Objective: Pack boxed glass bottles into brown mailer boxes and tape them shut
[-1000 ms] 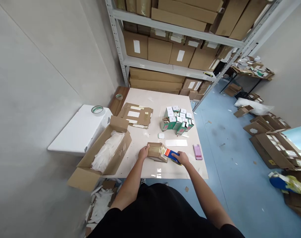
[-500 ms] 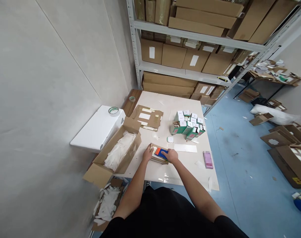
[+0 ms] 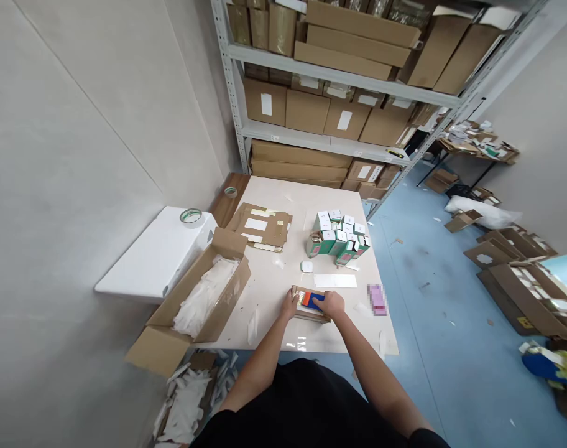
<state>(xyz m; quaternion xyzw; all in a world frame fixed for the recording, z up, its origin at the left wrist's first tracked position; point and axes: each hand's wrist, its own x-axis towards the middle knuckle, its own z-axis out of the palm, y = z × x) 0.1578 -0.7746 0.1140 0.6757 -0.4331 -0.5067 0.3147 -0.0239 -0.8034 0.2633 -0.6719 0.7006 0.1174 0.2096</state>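
On the near part of the table lies a small cardboard box (image 3: 311, 317) with shiny clear tape on its top. Wrapped round the box's left end is my left hand (image 3: 290, 305), its fingers closed on it. My right hand (image 3: 333, 303) grips a flat blue tool with an orange end (image 3: 314, 300) and rests at the box's right end. The tool lies against the box top, partly hidden by my fingers. Just beyond are a white strip (image 3: 334, 281) and a small white box (image 3: 306, 266).
Several green-and-white boxes (image 3: 339, 239) stand at the back right of the table (image 3: 269, 298). Flattened cardboard (image 3: 276, 230) lies at the back left. An open carton (image 3: 221, 311) with white packing is at the left, beside a white case (image 3: 148, 252) bearing a tape roll (image 3: 190, 216).
The small cardboard box, with both hands on it, has shifted right and slightly nearer along the table and sits straighter. My head view has turned a little to the right.
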